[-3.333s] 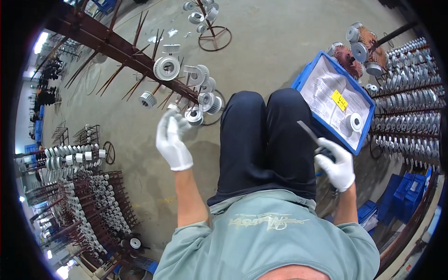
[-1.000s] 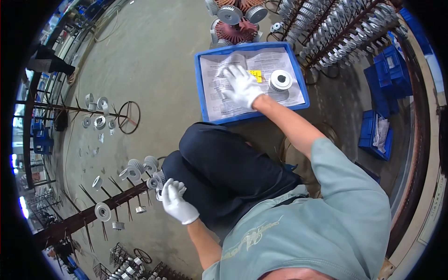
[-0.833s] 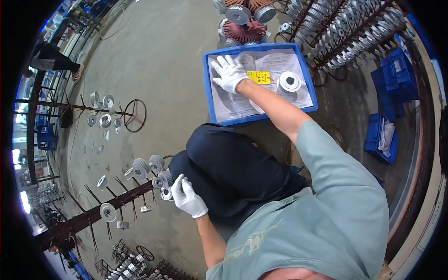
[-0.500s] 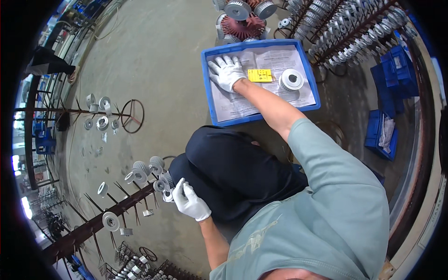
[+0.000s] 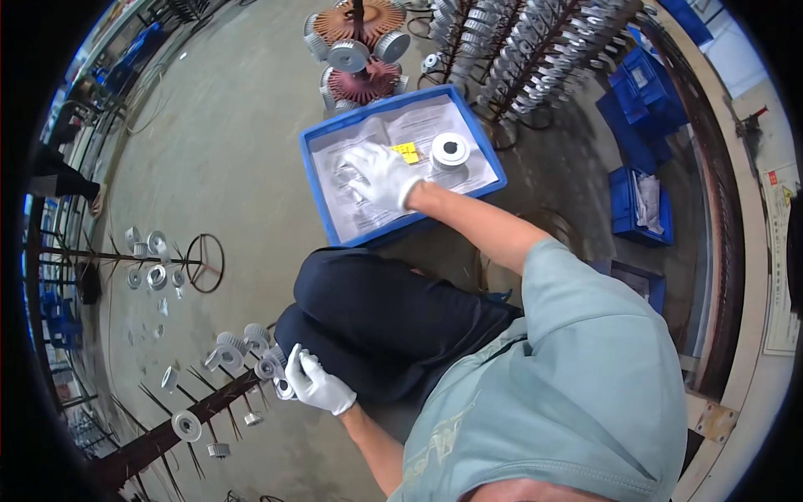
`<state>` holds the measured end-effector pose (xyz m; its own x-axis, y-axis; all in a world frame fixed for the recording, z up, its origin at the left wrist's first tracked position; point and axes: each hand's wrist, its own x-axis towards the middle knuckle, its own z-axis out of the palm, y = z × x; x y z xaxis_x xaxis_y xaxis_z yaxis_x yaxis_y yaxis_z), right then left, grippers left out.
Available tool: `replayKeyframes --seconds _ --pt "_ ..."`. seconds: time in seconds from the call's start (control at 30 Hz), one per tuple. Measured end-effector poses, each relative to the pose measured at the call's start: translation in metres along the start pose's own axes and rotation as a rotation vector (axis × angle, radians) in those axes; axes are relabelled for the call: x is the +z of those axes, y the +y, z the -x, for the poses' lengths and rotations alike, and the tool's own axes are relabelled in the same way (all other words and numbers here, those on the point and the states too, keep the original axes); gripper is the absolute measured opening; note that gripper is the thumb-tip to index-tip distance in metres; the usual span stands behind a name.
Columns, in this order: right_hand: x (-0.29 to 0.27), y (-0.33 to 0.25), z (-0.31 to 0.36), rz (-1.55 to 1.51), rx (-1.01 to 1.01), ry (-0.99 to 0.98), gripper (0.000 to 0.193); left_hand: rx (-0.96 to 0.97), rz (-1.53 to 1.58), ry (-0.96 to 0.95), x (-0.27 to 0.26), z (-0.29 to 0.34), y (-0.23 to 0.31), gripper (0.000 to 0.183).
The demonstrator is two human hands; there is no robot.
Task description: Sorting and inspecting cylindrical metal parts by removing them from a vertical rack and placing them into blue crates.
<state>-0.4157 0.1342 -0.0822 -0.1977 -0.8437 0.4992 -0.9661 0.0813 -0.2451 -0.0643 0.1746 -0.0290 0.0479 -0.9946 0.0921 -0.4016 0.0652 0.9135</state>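
My right hand (image 5: 381, 176), in a white glove, is over the paper sheet (image 5: 368, 219) that lines a blue tray (image 5: 313, 180). Its fingers are spread and hold nothing. Part of a yellow label (image 5: 406, 152) shows beside this hand, the rest being covered by it. To the right of the label, a silver toothed pulley (image 5: 451, 151) with a dark bore stands on the paper. My left hand (image 5: 319, 385), also gloved, is beside my knee with its fingers loosely bent and slightly apart. Nothing shows in it. Close to its fingertips are several silver pulleys (image 5: 269, 365) on a rack.
A rusty rack (image 5: 209, 402) with prongs carries pulleys at lower left; another pronged stand (image 5: 205, 263) is beyond it. Behind the tray rises a round tiered stand (image 5: 360, 81) with pulleys. Racks full of pulleys (image 5: 535, 58) and blue bins (image 5: 641, 205) are on the right.
My right hand has drawn back toward me on the paper and now covers part of the yellow label. The whole view has shifted. My left hand stays beside the knee.
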Motion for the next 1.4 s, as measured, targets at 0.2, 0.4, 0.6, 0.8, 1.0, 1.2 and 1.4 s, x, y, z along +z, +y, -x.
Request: replayKeyframes --seconds 0.2,0.4,0.6,0.8,1.0,1.2,1.4 --pt "-0.062 -0.015 0.096 0.027 0.011 0.011 0.039 -0.021 0.061 -0.037 -0.009 0.002 0.003 0.018" --pt "-0.065 -0.012 0.144 0.001 0.122 0.052 0.040 -0.037 0.112 -0.050 -0.008 0.005 0.003 0.019" --pt "-0.066 -0.034 0.162 0.005 0.090 0.126 0.037 -0.042 0.110 -0.035 -0.008 0.006 0.008 0.021" --pt "-0.036 -0.018 0.227 -0.085 0.251 -0.495 0.031 -0.238 0.338 0.088 -0.026 0.010 0.013 0.024" --pt "0.045 0.040 0.347 -0.145 0.424 -1.095 0.049 -0.455 0.509 0.243 -0.070 0.032 -0.023 0.022" --pt "0.096 0.145 0.523 0.061 0.424 -1.309 0.057 -0.497 0.553 0.465 -0.113 0.050 -0.043 0.021" --pt "0.081 0.167 0.528 0.167 0.569 -1.500 0.057 -0.220 0.385 0.610 -0.142 0.021 0.003 0.022"
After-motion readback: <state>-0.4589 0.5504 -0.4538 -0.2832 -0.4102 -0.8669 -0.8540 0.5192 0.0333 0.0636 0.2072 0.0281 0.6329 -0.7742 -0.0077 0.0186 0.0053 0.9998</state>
